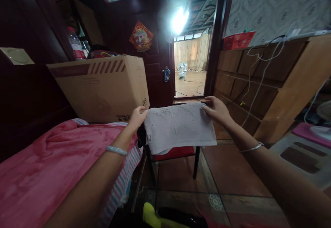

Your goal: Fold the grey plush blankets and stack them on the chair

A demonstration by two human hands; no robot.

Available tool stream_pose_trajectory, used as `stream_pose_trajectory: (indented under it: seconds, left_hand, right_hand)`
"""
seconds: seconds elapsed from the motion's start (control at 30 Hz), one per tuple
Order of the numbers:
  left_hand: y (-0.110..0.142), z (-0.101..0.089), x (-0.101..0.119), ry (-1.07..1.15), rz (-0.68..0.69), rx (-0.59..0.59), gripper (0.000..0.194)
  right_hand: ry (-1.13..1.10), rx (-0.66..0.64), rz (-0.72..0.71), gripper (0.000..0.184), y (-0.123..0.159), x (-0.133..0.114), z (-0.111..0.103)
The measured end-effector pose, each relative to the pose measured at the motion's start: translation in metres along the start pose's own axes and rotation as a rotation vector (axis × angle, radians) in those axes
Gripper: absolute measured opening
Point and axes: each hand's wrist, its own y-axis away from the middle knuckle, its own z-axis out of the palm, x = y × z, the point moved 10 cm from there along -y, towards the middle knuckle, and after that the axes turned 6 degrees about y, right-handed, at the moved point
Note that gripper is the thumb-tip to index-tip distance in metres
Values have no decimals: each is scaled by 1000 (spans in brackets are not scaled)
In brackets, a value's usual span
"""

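A pale grey towel [181, 126] hangs spread out over the back of a chair with a red seat [173, 153]. At its upper left corner, my left hand [138, 117] pinches the cloth between thumb and fingers. My right hand [217, 110] grips the upper right corner, thumb in front and fingers along the top edge. The towel's lower edge falls loosely over the chair, and its left side looks frayed or creased. Most of the chair's back is hidden behind the cloth.
Left of the chair, a pink blanket [51, 159] covers a bed, with a large cardboard box [103, 86] behind it. A wooden drawer cabinet [253, 73] with dangling white cables stands right. Beyond is an open doorway [191, 62]. A plastic stool [302, 152] sits at far right.
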Motion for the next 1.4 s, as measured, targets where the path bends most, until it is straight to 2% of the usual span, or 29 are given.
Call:
stream_pose_trajectory:
  seconds: [0.07,0.1,0.17,0.23,0.3,0.37,0.47,0.83,1.03,1.17,1.27,1.4]
  left_hand:
    - [7,-1,26,-221,165,74,39]
    - [12,8,41,-320,269,53,49]
    - [26,37,62,-470,451,-86,72]
    - [37,66,63,-591,518,-252,90]
    - [43,83,54,-677,511,-356,95]
    - [44,89,45,-725,509,-391,95]
    - [45,89,41,-762,542,-371,96]
    - [46,86,39,-776,581,-319,90]
    - [48,82,45,-812,565,-339,88]
    - [51,86,63,-838,614,-350,85]
    - [52,97,77,-813,636,-325,93]
    - [53,119,72,-819,609,-359,104]
  right_hand:
    - [97,51,-270,60,6,-37,1]
    - [151,29,-387,68,11,-53,8]
    - [265,-76,-555,83,21,-74,32]
    - [340,-192,-636,92,29,-79,55]
    - [344,-254,-660,97,32,-76,67]
    - [316,-264,-667,101,33,-72,71]
    - [292,-259,-686,106,33,-68,71]
    - [330,-197,-667,96,35,-70,72]
    - [333,-189,-689,98,37,-75,69]
    - [325,-240,-678,89,33,-80,69]
    - [342,-209,-671,78,27,-88,66]
    - [388,-192,-706,92,30,-95,72]
